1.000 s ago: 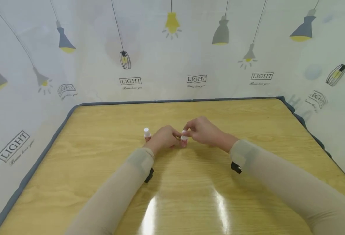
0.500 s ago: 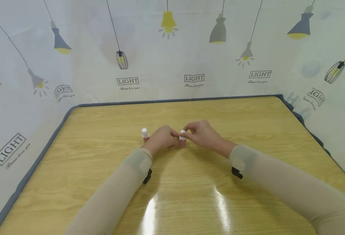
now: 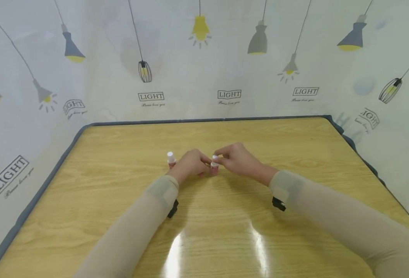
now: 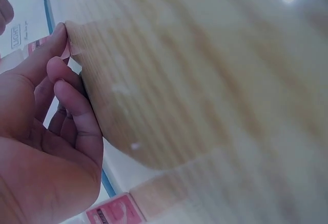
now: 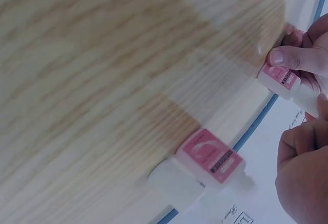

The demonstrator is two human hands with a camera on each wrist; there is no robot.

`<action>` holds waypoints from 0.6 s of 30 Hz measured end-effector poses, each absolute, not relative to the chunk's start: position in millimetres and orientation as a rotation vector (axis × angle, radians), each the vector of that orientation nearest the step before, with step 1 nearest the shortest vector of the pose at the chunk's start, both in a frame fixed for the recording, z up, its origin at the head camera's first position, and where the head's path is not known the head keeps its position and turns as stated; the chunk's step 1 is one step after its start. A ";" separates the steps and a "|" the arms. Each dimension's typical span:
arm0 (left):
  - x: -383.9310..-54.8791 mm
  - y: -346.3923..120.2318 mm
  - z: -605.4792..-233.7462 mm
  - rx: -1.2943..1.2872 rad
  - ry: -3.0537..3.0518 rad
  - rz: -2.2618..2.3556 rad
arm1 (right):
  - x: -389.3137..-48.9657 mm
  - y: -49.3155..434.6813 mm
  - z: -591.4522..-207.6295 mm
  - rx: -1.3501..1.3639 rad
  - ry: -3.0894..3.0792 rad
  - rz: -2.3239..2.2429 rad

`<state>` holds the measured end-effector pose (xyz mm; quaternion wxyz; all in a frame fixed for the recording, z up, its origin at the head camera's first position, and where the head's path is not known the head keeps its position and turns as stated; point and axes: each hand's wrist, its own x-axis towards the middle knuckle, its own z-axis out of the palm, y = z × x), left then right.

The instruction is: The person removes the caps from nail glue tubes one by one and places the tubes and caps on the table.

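Counting gave one left bottle (image 3: 171, 158), one middle bottle (image 3: 214, 168), one right bottle (image 5: 209, 155). Left hand (image 3: 190, 163) pinched the middle bottle low, from left; right hand (image 3: 240, 158) pinched its top, from right.

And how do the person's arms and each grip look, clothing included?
The left sleeve and right sleeve are long and beige, reaching the wrist. A greyish patch shows near each cuff, and a small black piece sits beneath each wrist, too small to identify. The left grip and right grip are bare, without gloves. No cables show.
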<state>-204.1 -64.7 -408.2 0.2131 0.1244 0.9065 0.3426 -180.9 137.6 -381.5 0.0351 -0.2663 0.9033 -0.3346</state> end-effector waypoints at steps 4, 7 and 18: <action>-202.6 -70.6 -411.7 0.342 2.499 0.980 | -180.4 132.2 -382.9 -0.776 2.765 -1.022; -202.6 -72.2 -412.9 0.348 2.496 1.001 | -178.7 128.9 -382.7 -0.736 2.808 -0.990; -203.5 -75.1 -410.8 0.323 2.470 1.021 | -171.5 117.4 -384.6 -0.635 2.922 -0.926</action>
